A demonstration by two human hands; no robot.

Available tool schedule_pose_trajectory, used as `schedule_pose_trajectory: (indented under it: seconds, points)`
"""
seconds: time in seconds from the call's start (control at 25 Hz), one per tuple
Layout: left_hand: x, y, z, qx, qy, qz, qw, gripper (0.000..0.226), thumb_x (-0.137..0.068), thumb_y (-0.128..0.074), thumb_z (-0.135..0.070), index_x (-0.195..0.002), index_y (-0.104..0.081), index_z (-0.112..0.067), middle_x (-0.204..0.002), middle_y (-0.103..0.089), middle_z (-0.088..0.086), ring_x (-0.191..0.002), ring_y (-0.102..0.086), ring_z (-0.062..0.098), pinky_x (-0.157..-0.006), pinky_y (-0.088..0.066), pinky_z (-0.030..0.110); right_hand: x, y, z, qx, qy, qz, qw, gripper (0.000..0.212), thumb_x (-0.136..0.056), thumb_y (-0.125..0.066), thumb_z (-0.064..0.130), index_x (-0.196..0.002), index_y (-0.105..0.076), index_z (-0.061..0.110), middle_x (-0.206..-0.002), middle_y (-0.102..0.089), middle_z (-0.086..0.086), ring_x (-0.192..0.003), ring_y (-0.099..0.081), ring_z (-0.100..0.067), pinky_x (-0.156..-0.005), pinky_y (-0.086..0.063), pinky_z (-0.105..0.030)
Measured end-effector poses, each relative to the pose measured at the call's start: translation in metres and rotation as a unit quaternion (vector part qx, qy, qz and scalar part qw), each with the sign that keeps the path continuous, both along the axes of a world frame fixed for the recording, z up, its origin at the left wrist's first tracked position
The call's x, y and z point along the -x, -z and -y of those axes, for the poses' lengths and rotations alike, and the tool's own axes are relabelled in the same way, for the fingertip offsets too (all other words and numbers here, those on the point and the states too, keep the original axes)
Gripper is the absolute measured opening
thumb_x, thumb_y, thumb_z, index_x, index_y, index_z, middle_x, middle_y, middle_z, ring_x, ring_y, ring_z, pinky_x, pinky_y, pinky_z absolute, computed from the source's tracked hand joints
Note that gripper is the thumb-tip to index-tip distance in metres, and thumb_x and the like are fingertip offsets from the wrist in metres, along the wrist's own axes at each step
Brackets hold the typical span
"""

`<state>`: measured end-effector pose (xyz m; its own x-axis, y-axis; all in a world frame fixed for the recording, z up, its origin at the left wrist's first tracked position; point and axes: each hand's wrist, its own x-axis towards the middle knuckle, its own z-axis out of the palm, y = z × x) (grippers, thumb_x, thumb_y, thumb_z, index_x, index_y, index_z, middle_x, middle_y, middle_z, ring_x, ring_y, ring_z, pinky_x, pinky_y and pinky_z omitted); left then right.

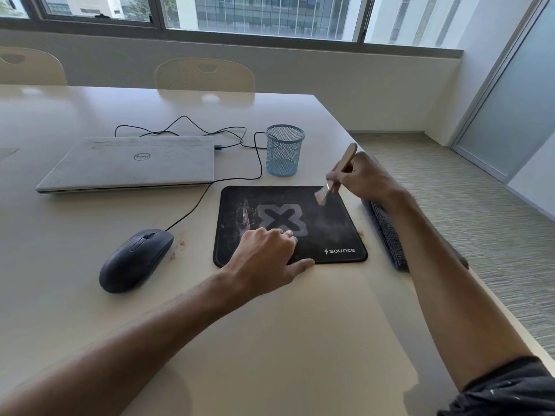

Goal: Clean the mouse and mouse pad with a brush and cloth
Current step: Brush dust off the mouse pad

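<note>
Setting: a pale table [270, 325] is seen from above, by a window.
Pad: a black mouse pad [330, 223] lies flat near the table's right edge; dust and a crumb patch are seen on its left half.
Left hand: the left hand [264, 253] is pressed on the pad's near edge, fingers loosely curled and thumb out on the table, nothing gripped; the pad is probably being steadied against sliding.
Right hand: the right hand [363, 178] is closed around the brush [336, 175], held at a slant so the bristles meet the pad's far right corner.
Mouse: a dark wired mouse [135, 259] is set aside left of the pad, apparently to free its surface.
Cloth: a dark folded cloth [387, 235] waits just right of the pad, partly hidden by the right forearm.
Other: a closed laptop [129, 163] and a mesh cup [284, 150] stand behind.
</note>
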<state>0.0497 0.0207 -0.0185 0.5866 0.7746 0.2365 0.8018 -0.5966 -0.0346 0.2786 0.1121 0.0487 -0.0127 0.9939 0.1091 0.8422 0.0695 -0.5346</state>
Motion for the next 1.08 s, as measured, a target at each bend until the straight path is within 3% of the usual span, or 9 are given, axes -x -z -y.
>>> schedule_pose_trajectory:
  seconds: [0.08, 0.24, 0.32, 0.4, 0.44, 0.64, 0.8, 0.96, 1.08]
  points:
    - [0.000, 0.000, 0.000, 0.003, 0.000, -0.006, 1.000, 0.085, -0.083, -0.014, -0.077, -0.111, -0.068, -0.018, -0.114, -0.070, -0.003, -0.098, -0.068, 0.014, -0.074, -0.055, 0.030, 0.012, 0.006, 0.004, -0.029, 0.020, -0.006, 0.999, 0.026, -0.092, -0.068, 0.032, -0.086, -0.079, 0.009, -0.085, -0.075, -0.005, -0.079, -0.065, -0.018, -0.073, -0.050, -0.033]
    - [0.000, -0.001, 0.001, 0.007, 0.010, -0.006, 1.000, 0.072, -0.090, -0.029, -0.073, -0.112, -0.068, -0.017, -0.113, -0.071, -0.002, -0.097, -0.069, 0.013, -0.074, -0.053, 0.028, 0.007, -0.005, 0.006, 0.119, -0.070, 0.010, 0.990, 0.023, -0.089, -0.071, 0.025, -0.072, -0.080, 0.012, -0.075, -0.076, -0.001, -0.080, -0.067, -0.020, -0.080, -0.052, -0.039]
    - [0.000, -0.001, 0.001, 0.004, 0.010, -0.007, 1.000, 0.071, -0.090, -0.029, -0.073, -0.113, -0.068, -0.017, -0.113, -0.071, -0.003, -0.097, -0.068, 0.013, -0.075, -0.053, 0.027, 0.011, -0.006, 0.005, 0.048, -0.036, 0.003, 0.998, 0.024, -0.090, -0.070, 0.028, -0.078, -0.080, 0.011, -0.070, -0.071, 0.002, -0.069, -0.063, -0.016, -0.069, -0.050, -0.034]
    - [0.000, -0.001, 0.002, 0.004, 0.010, -0.007, 1.000, 0.071, -0.090, -0.029, -0.072, -0.113, -0.067, -0.017, -0.114, -0.070, -0.003, -0.096, -0.068, 0.013, -0.075, -0.054, 0.028, 0.019, 0.002, 0.004, -0.065, 0.031, 0.009, 0.997, 0.024, -0.092, -0.067, 0.032, -0.088, -0.080, 0.012, -0.078, -0.073, 0.000, -0.074, -0.064, -0.019, -0.068, -0.049, -0.031]
    - [0.000, -0.001, 0.001, 0.005, 0.009, -0.006, 1.000, 0.072, -0.090, -0.028, -0.073, -0.113, -0.067, -0.017, -0.114, -0.070, -0.003, -0.096, -0.068, 0.013, -0.074, -0.054, 0.028, 0.021, 0.006, 0.003, -0.059, 0.034, 0.018, 0.998, 0.023, -0.092, -0.067, 0.031, -0.089, -0.079, 0.012, -0.082, -0.074, -0.001, -0.079, -0.066, -0.022, -0.071, -0.048, -0.031]
    - [0.000, 0.000, 0.001, 0.003, 0.007, -0.004, 1.000, 0.072, -0.089, -0.026, -0.074, -0.109, -0.068, -0.019, -0.110, -0.071, -0.005, -0.091, -0.068, 0.010, -0.073, -0.051, 0.024, 0.012, -0.007, 0.001, 0.135, -0.125, 0.012, 0.983, 0.019, -0.090, -0.070, 0.019, -0.075, -0.080, 0.013, -0.080, -0.077, -0.008, -0.079, -0.069, -0.018, -0.085, -0.053, -0.040]
    - [0.000, 0.000, 0.001, 0.005, 0.005, 0.007, 1.000, 0.073, -0.089, -0.028, -0.073, -0.111, -0.069, -0.017, -0.113, -0.071, -0.003, -0.095, -0.069, 0.013, -0.077, -0.055, 0.029, 0.028, 0.006, 0.001, -0.065, -0.002, -0.001, 0.998, 0.022, -0.094, -0.067, 0.030, -0.086, -0.078, 0.013, -0.080, -0.072, -0.002, -0.069, -0.062, -0.014, -0.063, -0.044, -0.025]
    - [0.000, 0.002, 0.000, 0.001, 0.005, 0.006, 1.000, 0.078, -0.086, -0.020, -0.075, -0.110, -0.068, -0.018, -0.111, -0.071, -0.003, -0.093, -0.069, 0.013, -0.073, -0.056, 0.030, 0.026, -0.003, 0.004, 0.132, -0.146, 0.004, 0.980, 0.025, -0.096, -0.066, 0.020, -0.074, -0.076, 0.012, -0.076, -0.074, -0.001, -0.070, -0.062, -0.009, -0.071, -0.046, -0.026]
    - [0.000, 0.002, -0.001, -0.004, 0.005, 0.005, 1.000, 0.081, -0.085, -0.016, -0.076, -0.109, -0.068, -0.019, -0.111, -0.071, -0.004, -0.093, -0.069, 0.012, -0.072, -0.056, 0.030, 0.031, 0.002, 0.000, 0.003, -0.077, -0.014, 0.997, 0.023, -0.094, -0.067, 0.028, -0.081, -0.077, 0.013, -0.081, -0.075, -0.003, -0.072, -0.064, -0.013, -0.072, -0.049, -0.033]
